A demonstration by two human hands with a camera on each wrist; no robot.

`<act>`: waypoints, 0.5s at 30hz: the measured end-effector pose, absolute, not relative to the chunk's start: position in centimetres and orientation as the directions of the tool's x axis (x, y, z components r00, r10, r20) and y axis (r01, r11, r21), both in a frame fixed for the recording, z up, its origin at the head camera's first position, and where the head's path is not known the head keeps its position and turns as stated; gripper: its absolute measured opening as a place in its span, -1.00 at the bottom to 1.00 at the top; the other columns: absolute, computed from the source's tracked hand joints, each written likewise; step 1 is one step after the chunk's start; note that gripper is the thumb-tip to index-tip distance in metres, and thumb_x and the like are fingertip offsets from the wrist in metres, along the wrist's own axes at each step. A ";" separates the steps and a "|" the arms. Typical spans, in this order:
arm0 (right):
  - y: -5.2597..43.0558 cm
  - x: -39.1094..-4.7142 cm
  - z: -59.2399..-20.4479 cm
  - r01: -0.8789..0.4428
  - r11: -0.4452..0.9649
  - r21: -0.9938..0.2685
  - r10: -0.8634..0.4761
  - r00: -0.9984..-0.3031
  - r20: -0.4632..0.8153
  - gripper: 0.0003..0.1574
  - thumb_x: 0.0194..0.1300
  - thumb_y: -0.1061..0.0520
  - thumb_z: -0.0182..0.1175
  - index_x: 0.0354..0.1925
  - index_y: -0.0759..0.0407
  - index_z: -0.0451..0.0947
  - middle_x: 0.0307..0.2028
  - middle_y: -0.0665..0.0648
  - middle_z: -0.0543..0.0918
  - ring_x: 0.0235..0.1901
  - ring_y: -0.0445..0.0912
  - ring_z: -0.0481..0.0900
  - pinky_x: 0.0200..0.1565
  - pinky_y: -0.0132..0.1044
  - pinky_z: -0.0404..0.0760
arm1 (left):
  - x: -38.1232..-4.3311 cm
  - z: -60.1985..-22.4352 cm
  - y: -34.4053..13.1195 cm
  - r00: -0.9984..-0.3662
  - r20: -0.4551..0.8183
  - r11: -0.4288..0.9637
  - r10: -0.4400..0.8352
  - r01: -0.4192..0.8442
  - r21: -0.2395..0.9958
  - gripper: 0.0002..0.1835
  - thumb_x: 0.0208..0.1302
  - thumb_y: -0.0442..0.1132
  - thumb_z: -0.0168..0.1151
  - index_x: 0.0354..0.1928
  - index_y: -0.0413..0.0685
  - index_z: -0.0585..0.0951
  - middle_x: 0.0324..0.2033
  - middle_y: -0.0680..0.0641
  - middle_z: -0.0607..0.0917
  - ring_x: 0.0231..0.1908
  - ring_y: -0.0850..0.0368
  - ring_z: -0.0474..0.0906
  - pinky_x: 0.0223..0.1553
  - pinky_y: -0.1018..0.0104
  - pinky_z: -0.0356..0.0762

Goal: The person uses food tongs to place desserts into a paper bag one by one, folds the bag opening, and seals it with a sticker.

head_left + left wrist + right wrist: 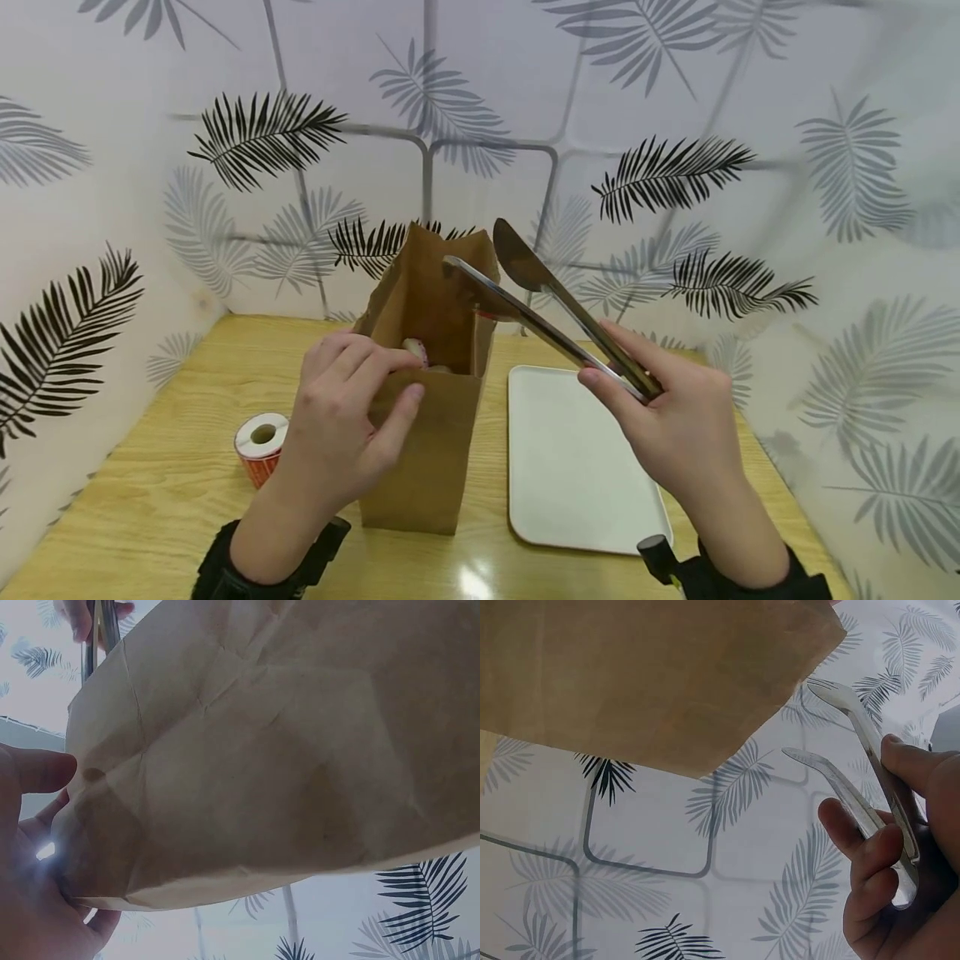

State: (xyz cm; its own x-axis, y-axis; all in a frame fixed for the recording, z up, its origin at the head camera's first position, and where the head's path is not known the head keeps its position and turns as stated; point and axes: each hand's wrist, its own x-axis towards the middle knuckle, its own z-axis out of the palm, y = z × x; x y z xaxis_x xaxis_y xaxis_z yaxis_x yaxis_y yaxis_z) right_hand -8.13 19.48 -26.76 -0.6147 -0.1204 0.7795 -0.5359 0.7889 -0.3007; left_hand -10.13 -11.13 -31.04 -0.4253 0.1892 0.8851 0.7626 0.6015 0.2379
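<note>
A brown paper bag [420, 454] stands upright with its mouth open on the table. My left hand [341, 412] pinches its near rim at the left corner, thumb on the outer face and fingers over the edge. Down inside shows a small pale thing with a pink speckled edge [416, 352], mostly hidden by the bag wall. My right hand [678, 408] grips metal tongs [570, 321], whose arms are spread with nothing between them. One tong tip overlaps the bag's mouth in the head view; the other points up beside it. In the right wrist view the tongs [862, 780] appear beside the bag's edge.
A white rectangular tray [577, 467] lies right of the bag, under the right hand. To the left stands a roll of labels [261, 442] with orange-red sides, partly behind the left wrist. Leaf-patterned sheeting [495, 75] rises behind and beside the wooden table [150, 483].
</note>
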 end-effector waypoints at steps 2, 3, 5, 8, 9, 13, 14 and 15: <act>19.9 -8.1 -27.1 -0.529 0.787 -0.317 -0.106 -0.623 0.775 -0.31 0.06 0.10 0.62 0.20 0.03 0.72 -0.57 0.02 0.70 -0.70 -0.30 0.28 -0.60 -0.46 0.29 | -10.1 -31.0 -11.1 -0.426 0.885 0.603 0.189 0.761 0.238 -0.85 0.28 -0.22 0.33 -0.18 -0.10 0.74 -0.36 -0.01 0.70 -0.14 -0.06 0.53 0.22 -0.06 0.36; 20.1 -8.1 -27.2 -0.525 0.787 -0.324 -0.097 -0.625 0.775 -0.31 0.05 0.11 0.62 0.19 0.03 0.72 -0.53 0.05 0.74 -0.69 -0.30 0.30 -0.59 -0.47 0.30 | -10.1 -31.0 -11.1 -0.427 0.884 0.604 0.189 0.761 0.238 -0.85 0.28 -0.22 0.33 -0.17 -0.10 0.74 -0.36 -0.01 0.70 -0.14 -0.06 0.53 0.22 -0.06 0.36; 20.5 -8.2 -27.6 -0.515 0.788 -0.338 -0.078 -0.627 0.775 -0.32 0.05 0.10 0.62 0.18 0.04 0.73 -0.43 0.11 0.80 -0.66 -0.28 0.34 -0.57 -0.47 0.32 | -10.1 -31.0 -11.0 -0.428 0.884 0.604 0.190 0.761 0.238 -0.85 0.28 -0.22 0.32 -0.17 -0.09 0.74 -0.36 -0.01 0.70 -0.13 -0.06 0.53 0.23 -0.07 0.36; 21.2 -8.4 -28.1 -0.501 0.793 -0.346 -0.059 -0.630 0.775 -0.34 0.06 0.09 0.61 0.17 0.05 0.74 -0.38 0.15 0.82 -0.66 -0.28 0.33 -0.59 -0.46 0.29 | -10.2 -31.0 -11.0 -0.426 0.884 0.603 0.190 0.762 0.237 -0.85 0.28 -0.22 0.32 -0.17 -0.08 0.74 -0.37 -0.01 0.70 -0.14 -0.06 0.53 0.23 -0.08 0.36; 21.4 -8.4 -28.3 -0.497 0.794 -0.350 -0.054 -0.631 0.774 -0.35 0.06 0.09 0.61 0.17 0.05 0.74 -0.33 0.17 0.83 -0.65 -0.28 0.33 -0.59 -0.45 0.28 | -10.2 -31.0 -11.0 -0.426 0.885 0.603 0.190 0.762 0.237 -0.85 0.28 -0.21 0.32 -0.17 -0.08 0.74 -0.37 -0.01 0.69 -0.14 -0.05 0.53 0.23 -0.08 0.36; 22.0 -8.6 -29.0 -0.480 0.801 -0.357 -0.040 -0.638 0.769 -0.37 0.06 0.10 0.61 0.15 0.07 0.74 -0.23 0.18 0.84 -0.60 -0.23 0.39 -0.54 -0.45 0.30 | -10.2 -31.0 -11.0 -0.421 0.888 0.605 0.187 0.762 0.234 -0.85 0.28 -0.22 0.31 -0.17 -0.08 0.74 -0.39 0.00 0.68 -0.15 -0.05 0.53 0.25 -0.11 0.35; 22.1 -8.7 -29.2 -0.474 0.802 -0.362 -0.033 -0.642 0.766 -0.37 0.06 0.11 0.61 0.15 0.07 0.75 -0.21 0.18 0.85 -0.57 -0.21 0.42 -0.52 -0.46 0.33 | -10.2 -31.1 -11.0 -0.420 0.888 0.605 0.186 0.761 0.233 -0.85 0.28 -0.22 0.31 -0.17 -0.08 0.74 -0.39 0.00 0.68 -0.15 -0.05 0.53 0.25 -0.12 0.35; 22.3 -8.7 -29.4 -0.466 0.804 -0.369 -0.026 -0.648 0.762 -0.38 0.06 0.11 0.61 0.14 0.07 0.75 -0.19 0.18 0.85 -0.54 -0.19 0.44 -0.50 -0.46 0.34 | -10.2 -31.1 -11.0 -0.421 0.888 0.607 0.185 0.760 0.234 -0.85 0.28 -0.22 0.31 -0.17 -0.08 0.74 -0.40 0.00 0.67 -0.15 -0.05 0.53 0.25 -0.12 0.35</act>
State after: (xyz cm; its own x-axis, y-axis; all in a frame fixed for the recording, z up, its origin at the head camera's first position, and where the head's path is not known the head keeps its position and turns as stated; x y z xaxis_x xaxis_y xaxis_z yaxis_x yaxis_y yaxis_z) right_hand -8.70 22.26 -29.44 -0.6476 -0.0255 0.7616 -0.4660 0.8041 -0.3693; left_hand -10.18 -11.05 -31.05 -0.4209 0.1851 0.8880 0.7598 0.6067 0.2337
